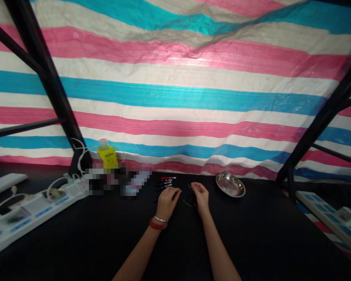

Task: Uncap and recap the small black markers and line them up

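My left hand [167,201], with a silver bangle and a red bracelet on its wrist, is closed with thumb and fingertips together; anything between them is too small to make out. Just behind it on the black table lie several dark pens or tubes [163,185] and a red one [165,178]. Opposite, my right hand [201,196] pinches a small dark piece [190,186] at its fingertips. Small dark and red parts [188,202] lie on the table between the hands, partly hidden by the right one. The hands do not touch.
A shallow round metal dish [231,185] stands right of my hands. To the left are a yellow bottle [108,155], blurred-out items and a long white power strip [36,208] with cables. Another strip [330,214] is at the right, by the black frame. A striped sheet hangs behind.
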A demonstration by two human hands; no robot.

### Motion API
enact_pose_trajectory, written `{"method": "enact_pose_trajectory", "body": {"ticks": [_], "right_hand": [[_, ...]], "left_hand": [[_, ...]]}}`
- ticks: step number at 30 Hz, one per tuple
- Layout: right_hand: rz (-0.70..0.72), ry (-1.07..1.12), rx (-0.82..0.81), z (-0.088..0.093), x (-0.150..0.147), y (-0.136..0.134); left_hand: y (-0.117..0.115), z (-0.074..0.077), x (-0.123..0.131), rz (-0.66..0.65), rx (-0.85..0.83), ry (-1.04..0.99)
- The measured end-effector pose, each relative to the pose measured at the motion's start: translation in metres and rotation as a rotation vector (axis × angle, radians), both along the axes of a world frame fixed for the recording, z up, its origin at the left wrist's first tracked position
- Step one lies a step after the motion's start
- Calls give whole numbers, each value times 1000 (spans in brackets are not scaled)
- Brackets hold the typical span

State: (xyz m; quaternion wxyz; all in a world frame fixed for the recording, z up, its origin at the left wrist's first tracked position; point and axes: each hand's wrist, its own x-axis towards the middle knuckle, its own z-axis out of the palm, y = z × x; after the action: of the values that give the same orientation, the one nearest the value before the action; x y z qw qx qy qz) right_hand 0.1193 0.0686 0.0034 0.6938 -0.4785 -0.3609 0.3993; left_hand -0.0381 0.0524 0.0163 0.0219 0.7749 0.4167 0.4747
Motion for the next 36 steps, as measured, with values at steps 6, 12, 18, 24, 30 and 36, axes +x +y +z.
{"method": "enact_pose_trajectory", "body": {"ticks": [6,12,18,24,30,36], "right_hand": [[71,70,-24,7,-4,-4],[124,55,19,11,-15,-8],[141,9,20,15,-22,-11],[94,81,-24,18,-20,-11],[164,112,-15,17,-20,-12],[153,141,37,15,-24,-12]], "left_hand": [[-1,3,0,34,42,-45],[-3,3,-1,-4,71,-56],[-4,5,-1,19,90,-127],[-4,5,0,-1,177,-142],[-4,5,0,-17,192,-109],[-4,4,-1,-31,200,-114]]}}
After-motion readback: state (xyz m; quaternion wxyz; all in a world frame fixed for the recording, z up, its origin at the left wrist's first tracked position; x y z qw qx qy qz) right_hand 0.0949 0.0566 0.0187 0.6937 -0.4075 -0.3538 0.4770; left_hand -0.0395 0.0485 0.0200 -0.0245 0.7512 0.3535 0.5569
